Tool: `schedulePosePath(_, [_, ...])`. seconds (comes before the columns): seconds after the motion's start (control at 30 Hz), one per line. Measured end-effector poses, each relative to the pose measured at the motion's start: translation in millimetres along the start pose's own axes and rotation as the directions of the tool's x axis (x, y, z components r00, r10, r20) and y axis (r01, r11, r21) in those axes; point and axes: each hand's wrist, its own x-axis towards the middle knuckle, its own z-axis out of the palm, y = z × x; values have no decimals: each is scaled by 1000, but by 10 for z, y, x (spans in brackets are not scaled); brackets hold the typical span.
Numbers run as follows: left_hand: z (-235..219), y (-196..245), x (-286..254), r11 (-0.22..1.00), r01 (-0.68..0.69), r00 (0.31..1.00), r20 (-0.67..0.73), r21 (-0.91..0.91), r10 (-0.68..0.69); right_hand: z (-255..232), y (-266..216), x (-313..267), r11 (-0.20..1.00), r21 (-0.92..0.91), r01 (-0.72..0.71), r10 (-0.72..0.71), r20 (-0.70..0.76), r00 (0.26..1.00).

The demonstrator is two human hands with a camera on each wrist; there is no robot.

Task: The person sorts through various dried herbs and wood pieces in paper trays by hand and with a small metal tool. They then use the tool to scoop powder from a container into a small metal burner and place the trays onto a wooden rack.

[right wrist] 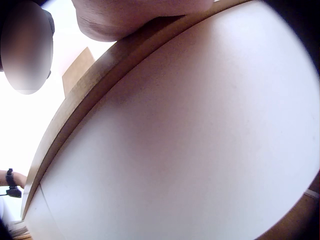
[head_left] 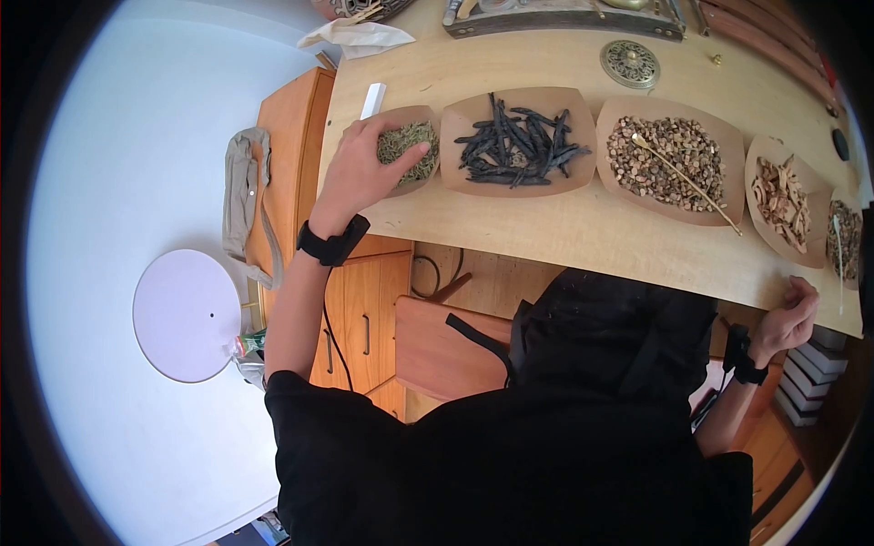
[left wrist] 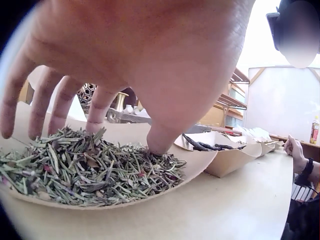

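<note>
My left hand (head_left: 357,173) is over a paper tray (left wrist: 194,170) of dried green herb (head_left: 402,144) at the left end of the table. In the left wrist view the hand (left wrist: 135,60) arches above the herb pile (left wrist: 95,172), fingers spread and pointing down. The thumb tip meets the pile's edge; the other fingertips are at its far side, and nothing is gripped. My right hand (head_left: 790,318) rests at the table's front edge at the right, fingers loosely curled and holding nothing. Only part of that hand (right wrist: 145,15) shows at the top of the right wrist view.
More paper trays stand in a row: dark pods (head_left: 519,150), brown chunks (head_left: 655,159) with a thin golden spoon (head_left: 687,177) across them, pale slices (head_left: 781,205) and a mixed heap (head_left: 844,238). Behind are a pierced metal disc (head_left: 630,64), a white block (head_left: 372,100) and a wooden tray (head_left: 564,25).
</note>
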Motion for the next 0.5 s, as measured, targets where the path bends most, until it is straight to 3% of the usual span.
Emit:
schedulePosePath(0.23, [16,44,19,993,118,993,-5,25,-118,5,-15,-4,1000,-6,-21,21,-2,1000])
schedulePosePath(0.33, [19,39,32,992,110,994,11,57,-111,18,-30,-2,1000,-3,-30,30,-11,999])
schedulePosePath(0.5, [94,-74,22,1000,-28,999,-16,-4,28,13,-23,-9,1000,0,-30,30,-7,1000])
